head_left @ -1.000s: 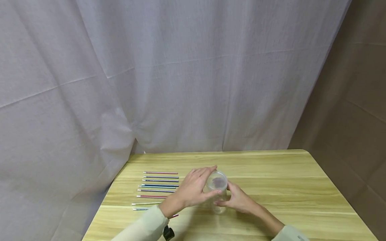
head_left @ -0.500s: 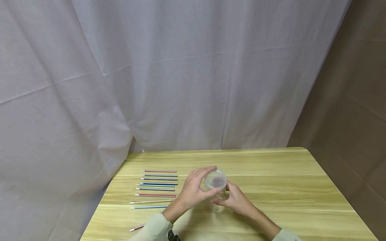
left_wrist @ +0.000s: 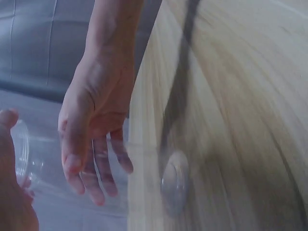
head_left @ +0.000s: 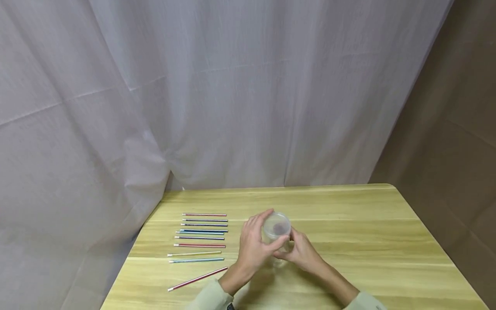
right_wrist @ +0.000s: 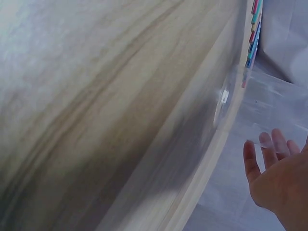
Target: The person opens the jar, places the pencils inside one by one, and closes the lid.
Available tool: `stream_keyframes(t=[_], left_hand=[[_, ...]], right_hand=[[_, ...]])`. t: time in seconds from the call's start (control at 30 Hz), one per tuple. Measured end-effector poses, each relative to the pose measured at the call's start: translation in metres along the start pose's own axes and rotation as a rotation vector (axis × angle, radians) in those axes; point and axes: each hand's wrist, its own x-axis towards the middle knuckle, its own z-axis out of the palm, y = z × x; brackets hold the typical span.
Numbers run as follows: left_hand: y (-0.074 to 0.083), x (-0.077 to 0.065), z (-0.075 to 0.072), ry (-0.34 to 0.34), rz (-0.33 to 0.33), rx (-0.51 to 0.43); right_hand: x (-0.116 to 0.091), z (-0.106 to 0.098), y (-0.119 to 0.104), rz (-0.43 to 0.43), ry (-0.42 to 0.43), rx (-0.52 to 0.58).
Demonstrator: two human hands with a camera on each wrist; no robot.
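Note:
A tall clear plastic jar [head_left: 286, 245] stands upright near the middle of the table, with a round see-through lid [head_left: 277, 224] on top. My left hand [head_left: 253, 243] grips the lid's rim from the left, thumb at the near side and fingers at the far side. Lower down, my right hand [head_left: 305, 252] holds the jar's body from the right, its thumb in front. In the left wrist view the right hand [left_wrist: 98, 130] curls around the clear wall, and the jar's base [left_wrist: 174, 185] is on the wood. The right wrist view shows the clear side [right_wrist: 274, 106].
Left of the jar lie several pencils with white ends, roughly parallel, among them a yellow pencil [head_left: 194, 254] and a light blue pencil [head_left: 196, 260]. A red pencil [head_left: 197, 279] lies slanted nearest the front. Grey curtains [head_left: 232, 94] hang behind the wooden table [head_left: 360, 241].
My left hand has turned at the lid, its wrist swinging right, so the forearm has uncovered the slanted red pencil. My right hand keeps its hold on the jar. The head view has shifted slightly.

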Motion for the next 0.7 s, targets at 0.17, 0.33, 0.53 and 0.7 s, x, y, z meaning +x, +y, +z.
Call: stream_keyframes(t=[0.17,0.33,0.53,0.7], left_hand=[[0.004,0.000,-0.004,-0.108,-0.031,-0.071],[-0.006,0.013,-0.020,-0.272,0.044,-0.246],[-0.017,0.023,-0.027,-0.346,0.216,-0.333],[-0.022,0.021,-0.026,-0.360,0.199,-0.372]], right_hand=[[-0.001,-0.002,-0.001,0.032,-0.040,0.035],[0.002,-0.003,-0.002,0.032,-0.031,0.039],[0.002,-0.003,-0.001,0.037,-0.008,0.019],[0.001,-0.002,-0.001,0.061,-0.015,0.028]])
